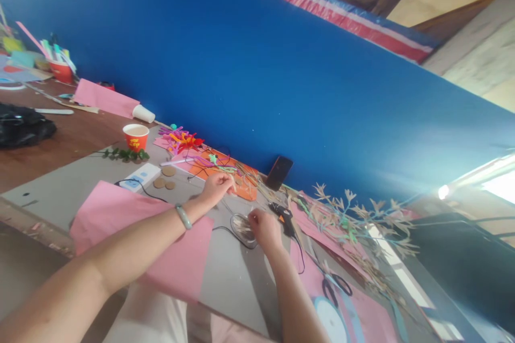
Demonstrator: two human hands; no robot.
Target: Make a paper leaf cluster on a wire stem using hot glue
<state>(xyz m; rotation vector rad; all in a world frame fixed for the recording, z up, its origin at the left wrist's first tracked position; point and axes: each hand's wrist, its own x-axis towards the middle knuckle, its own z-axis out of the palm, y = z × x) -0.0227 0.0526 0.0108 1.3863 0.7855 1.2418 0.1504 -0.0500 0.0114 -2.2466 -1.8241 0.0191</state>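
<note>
My left hand (219, 189), with a pale green bangle (184, 216) on its wrist, is raised over the middle of the table, fingers pinched. A small pale bit shows at its fingertips, too small to name. Closer to me, my right hand (266, 230) has its fingers closed at the edge of a round, clear-looking coil or roll (241, 229). Whether the fingers grip the coil or something thin beside it is hidden. A faint thin line runs from near my left hand toward the coil. Right of my right hand lies a black glue gun (285, 218) with an orange trigger.
Pink paper (120, 214) lies under my left forearm, near a white power strip (140, 177) and a paper cup (135, 138). A phone (279, 172) leans on the blue wall. Scissors (337, 286), a white-and-blue disc (330, 321) and leafy stems (354, 220) lie at right.
</note>
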